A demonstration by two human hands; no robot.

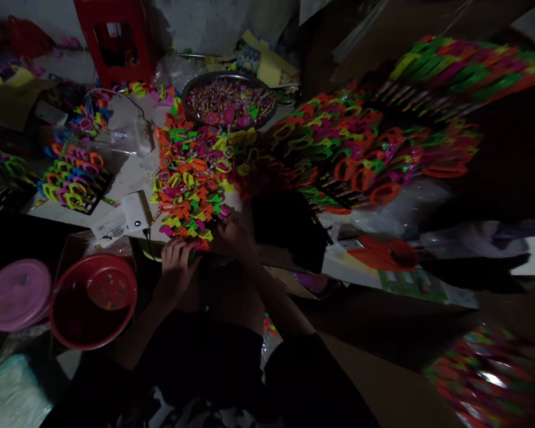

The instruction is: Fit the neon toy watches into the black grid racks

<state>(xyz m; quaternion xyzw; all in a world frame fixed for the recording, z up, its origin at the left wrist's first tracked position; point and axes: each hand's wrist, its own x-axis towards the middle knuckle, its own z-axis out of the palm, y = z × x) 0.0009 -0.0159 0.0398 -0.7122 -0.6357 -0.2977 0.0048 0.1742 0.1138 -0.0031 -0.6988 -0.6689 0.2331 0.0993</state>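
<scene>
In the upper middle of the frame, a dark round bowl (pixel 188 114) is filled with small multicoloured pieces (pixel 232 98), with a few larger pink and green ones lying at its near side. At the lower left, a red basin (pixel 131 297) is seen with a paler patch on its inner wall; its deeper part is too dark to be read. Beside it, at the left edge, a round pink container (pixel 15 294) is placed. In the lower right corner, many bright pieces are bunched under glossy clear plastic (pixel 490 377).

The heap of bright plastic pieces (pixel 191 178), in orange, yellow, green and pink, is spread over the white tabletop (pixel 129 169) left of the frame's centre, reaching from the bowl to the near edge.

At that edge, the left hand (pixel 176 255) is held with its fingers bent, a green piece (pixel 191 255) being seen beside its fingertips; whether it is gripped cannot be told. To its right, the right hand (pixel 235 230) is curled, its fingers drawn together next to a pink piece (pixel 224 212); whether that piece is pinched or only touched cannot be told.
</scene>
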